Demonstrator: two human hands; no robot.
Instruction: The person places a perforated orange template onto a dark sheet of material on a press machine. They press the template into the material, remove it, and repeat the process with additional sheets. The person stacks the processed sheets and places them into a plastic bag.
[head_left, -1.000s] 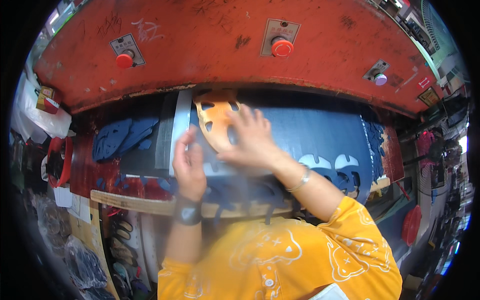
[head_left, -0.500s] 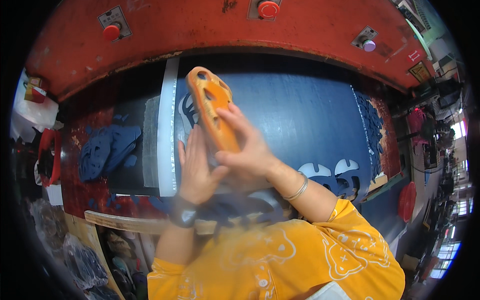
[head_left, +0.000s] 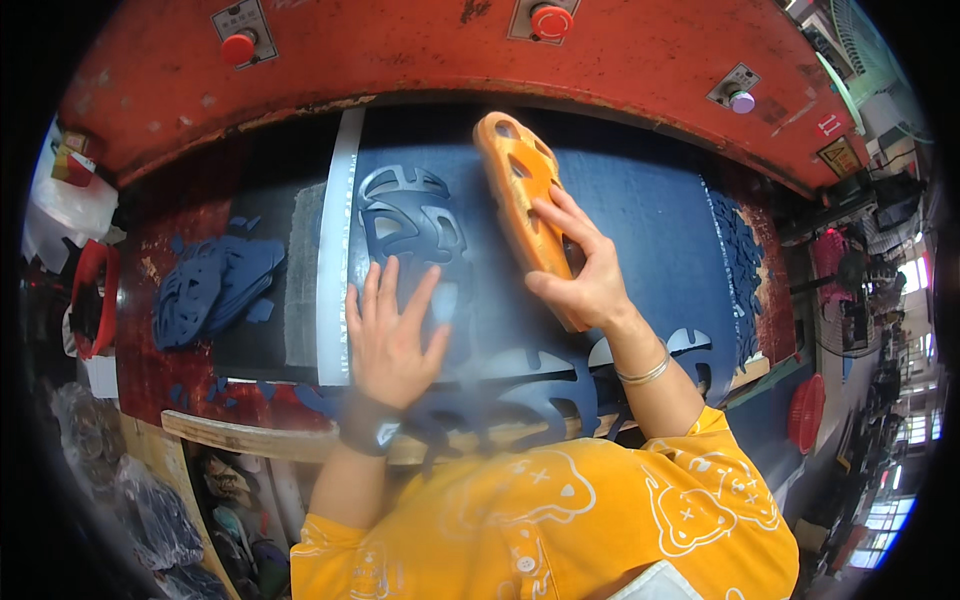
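Observation:
My right hand (head_left: 585,270) grips an orange cutting die (head_left: 522,190) with several openings and holds it tilted on edge above a dark blue sheet (head_left: 640,215). My left hand (head_left: 390,335) lies flat, fingers spread, on the same sheet just below a freshly cut shoe-shaped outline (head_left: 410,220). The sheet rests on the bed of a red press (head_left: 400,50). More cut-out holes (head_left: 540,385) show in the sheet's near edge, close to my body.
A pile of cut blue pieces (head_left: 205,290) lies on the left of the bed beside a pale strip (head_left: 335,250). Red buttons (head_left: 238,47) sit on the press front, with a pale one (head_left: 741,100) at the right. Blue scraps (head_left: 740,250) line the right edge.
My right hand has lifted the orange die off the sheet and swung it to the right, uncovering the cut outline. My left hand has settled flat on the sheet below it.

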